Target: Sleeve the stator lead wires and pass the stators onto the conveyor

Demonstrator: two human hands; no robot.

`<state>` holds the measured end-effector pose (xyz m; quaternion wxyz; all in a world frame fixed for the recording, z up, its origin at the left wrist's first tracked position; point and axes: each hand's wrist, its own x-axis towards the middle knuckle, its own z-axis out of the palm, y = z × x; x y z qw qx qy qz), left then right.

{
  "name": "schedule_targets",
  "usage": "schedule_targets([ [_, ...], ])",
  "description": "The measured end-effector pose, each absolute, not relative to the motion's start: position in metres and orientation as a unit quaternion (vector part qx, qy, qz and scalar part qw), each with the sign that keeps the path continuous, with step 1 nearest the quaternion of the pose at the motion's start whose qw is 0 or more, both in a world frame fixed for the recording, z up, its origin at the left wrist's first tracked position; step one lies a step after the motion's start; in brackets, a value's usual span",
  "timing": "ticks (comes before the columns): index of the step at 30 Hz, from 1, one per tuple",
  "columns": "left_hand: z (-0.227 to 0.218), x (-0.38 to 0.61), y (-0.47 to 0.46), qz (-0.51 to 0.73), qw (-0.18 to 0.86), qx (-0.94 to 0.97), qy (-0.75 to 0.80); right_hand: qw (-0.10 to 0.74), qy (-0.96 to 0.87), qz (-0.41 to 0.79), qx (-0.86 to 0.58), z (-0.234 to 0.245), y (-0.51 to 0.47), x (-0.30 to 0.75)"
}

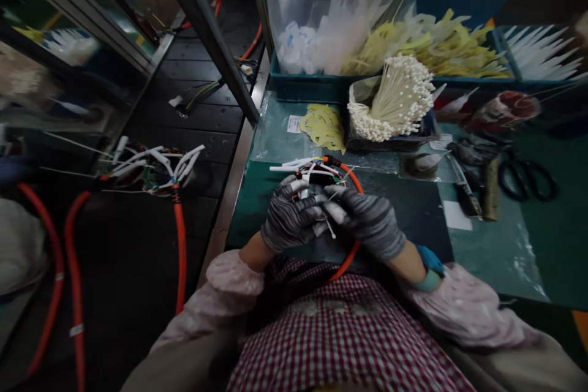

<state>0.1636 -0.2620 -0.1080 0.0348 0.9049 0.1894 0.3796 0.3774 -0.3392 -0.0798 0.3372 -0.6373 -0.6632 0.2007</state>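
Both hands wear grey striped gloves with whitish fingertips and meet over the dark green worktop. My left hand (294,214) is closed around the loose end of an orange cable (351,174), where white-sleeved wires (289,167) fan out to the left. My right hand (367,220) faces it, thumb and fingers pinched at a thin white cable tie (331,229) whose end pokes out below the fingers. The fingers hide part of the bundle. The orange cable loops behind my right hand and comes down towards the checked apron.
Beyond the hands lie yellow strips (324,127) and a box of white cable ties (399,98). Teal bins (307,87) hold bags and sleeves. At right are black scissors (528,177) and a wooden-handled tool (490,190). A metal post (206,30) and more orange cables (180,245) stand left.
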Motion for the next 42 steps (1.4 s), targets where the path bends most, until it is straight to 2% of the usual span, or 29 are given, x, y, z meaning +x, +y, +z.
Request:
schedule_targets([
  [3, -0.11, 0.164, -0.262, 0.382, 0.041, 0.904, 0.187, 0.362, -0.666, 0.252, -0.602, -0.07, -0.324, 0.376],
  [7, -0.106, 0.165, -0.263, 0.379, 0.064, 0.905, 0.183, 0.444, -0.56, 0.409, -0.568, -0.056, -0.316, 0.382],
  [11, -0.107, 0.166, -0.262, 0.402, 0.055, 0.895, 0.185, 0.402, -0.583, 0.493, -0.505, -0.049, -0.316, 0.392],
  [18, -0.116, 0.162, -0.26, 0.353, 0.061, 0.917, 0.175, 0.418, -0.602, 0.453, -0.508, -0.056, -0.323, 0.393],
  [23, -0.116, 0.162, -0.258, 0.361, 0.064, 0.915, 0.166, 0.42, -0.599, 0.418, -0.539, -0.062, -0.323, 0.391],
  [30, -0.109, 0.165, -0.262, 0.376, 0.05, 0.905, 0.193, 0.387, -0.694, 0.404, -0.453, -0.072, -0.326, 0.396],
  [33, -0.11, 0.166, -0.263, 0.361, 0.054, 0.909, 0.203, 0.351, -0.689, 0.408, -0.485, -0.08, -0.337, 0.396],
  [36, -0.112, 0.166, -0.264, 0.344, 0.064, 0.914, 0.208, 0.35, -0.612, 0.44, -0.556, -0.084, -0.351, 0.393],
  [38, -0.112, 0.168, -0.265, 0.362, 0.074, 0.905, 0.21, 0.348, -0.618, 0.46, -0.534, -0.082, -0.357, 0.392],
  [42, -0.111, 0.174, -0.268, 0.425, 0.081, 0.875, 0.216, 0.379, -0.702, 0.369, -0.478, -0.08, -0.345, 0.383],
])
